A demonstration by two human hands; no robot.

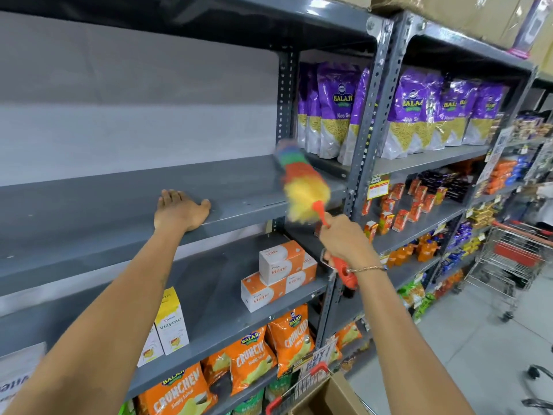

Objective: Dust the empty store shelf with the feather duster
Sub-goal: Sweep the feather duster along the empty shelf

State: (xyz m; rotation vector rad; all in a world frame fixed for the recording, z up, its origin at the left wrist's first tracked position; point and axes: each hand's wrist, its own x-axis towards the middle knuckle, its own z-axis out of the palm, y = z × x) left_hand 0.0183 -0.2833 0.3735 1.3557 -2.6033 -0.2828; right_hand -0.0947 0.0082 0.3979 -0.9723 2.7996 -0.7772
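Note:
The empty grey metal shelf (113,193) runs across the left half of the head view at chest height. My left hand (179,209) lies flat on its front edge, fingers spread, holding nothing. My right hand (347,241) grips the orange handle of the feather duster (302,187). Its rainbow head is blurred and lies on the right end of the shelf, tip pointing back toward the upright post.
Purple snack bags (335,109) fill the bay to the right. Below the empty shelf stand white and orange boxes (281,274) and orange crisp bags (248,357). A shopping trolley (511,259) stands in the aisle at right, and a cardboard box (326,396) sits at the bottom.

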